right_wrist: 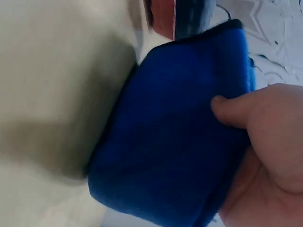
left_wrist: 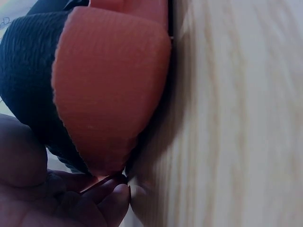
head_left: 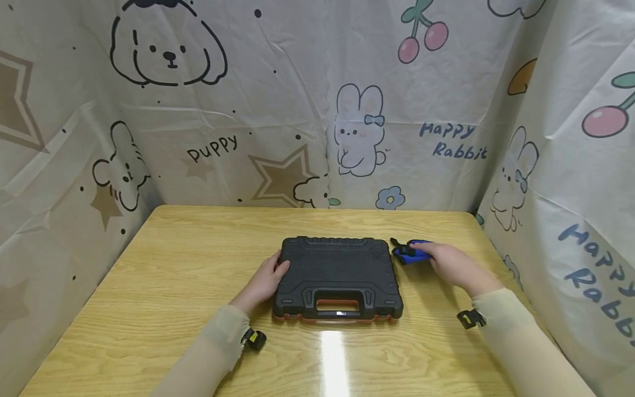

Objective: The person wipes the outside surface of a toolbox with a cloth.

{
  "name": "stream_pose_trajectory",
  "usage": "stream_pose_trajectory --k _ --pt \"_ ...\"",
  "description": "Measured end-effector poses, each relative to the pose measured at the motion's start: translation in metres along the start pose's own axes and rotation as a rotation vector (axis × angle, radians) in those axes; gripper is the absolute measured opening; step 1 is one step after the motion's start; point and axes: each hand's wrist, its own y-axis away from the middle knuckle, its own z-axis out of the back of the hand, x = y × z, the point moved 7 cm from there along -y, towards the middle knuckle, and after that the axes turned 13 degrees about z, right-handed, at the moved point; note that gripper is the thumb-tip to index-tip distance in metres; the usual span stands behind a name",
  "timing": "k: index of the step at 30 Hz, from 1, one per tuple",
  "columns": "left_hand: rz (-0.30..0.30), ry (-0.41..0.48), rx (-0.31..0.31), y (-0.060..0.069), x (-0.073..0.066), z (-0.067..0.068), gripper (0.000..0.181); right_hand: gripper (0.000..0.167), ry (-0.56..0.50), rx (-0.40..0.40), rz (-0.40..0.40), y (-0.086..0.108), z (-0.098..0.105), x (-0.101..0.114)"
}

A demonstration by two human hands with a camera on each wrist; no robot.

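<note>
A black plastic tool case (head_left: 337, 264) with an orange-red underside (left_wrist: 109, 80) lies flat on the table, its handle toward the near side. My left hand (head_left: 266, 279) grips its left edge, the thumb on top and the fingers at the side, partly hidden; in the left wrist view they curl by the lower edge. To the right of the case, my right hand (head_left: 453, 268) pinches a folded blue fabric piece (right_wrist: 170, 127) with black edging. A black part (head_left: 405, 250) shows on it in the head view. The thumb presses its face, and the other fingers are mostly hidden behind.
The wooden table (head_left: 198, 242) is walled at the back and sides by printed cloth (head_left: 278, 110). A small black device (head_left: 255, 339) is on the left wrist and another black device (head_left: 471, 318) on the right. A light reflection falls on the table before the case.
</note>
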Motion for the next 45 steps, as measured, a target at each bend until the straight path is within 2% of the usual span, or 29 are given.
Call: stream_pose_trajectory --k 9,22,29,37,41,45 --pt "0.003 -0.001 0.003 -0.002 0.001 0.001 0.067 0.047 -0.113 0.155 0.028 0.017 -0.037 0.014" --pt "-0.01 -0.002 0.001 -0.004 0.002 0.002 0.067 0.052 -0.227 0.231 0.042 0.03 -0.053 0.015" --pt "0.004 -0.005 0.003 -0.003 0.003 0.002 0.067 0.058 -0.276 0.232 -0.004 0.033 -0.059 0.012" --pt "0.008 -0.006 0.004 -0.004 0.004 0.001 0.067 0.042 -0.291 0.186 -0.019 0.032 -0.054 0.018" --pt "0.004 -0.009 0.002 -0.004 0.004 0.001 0.067 0.038 -0.247 0.141 -0.017 0.029 -0.051 0.019" --pt "0.002 -0.022 0.01 -0.005 0.004 0.0 0.069 0.034 -0.14 0.066 -0.031 0.025 -0.048 0.022"
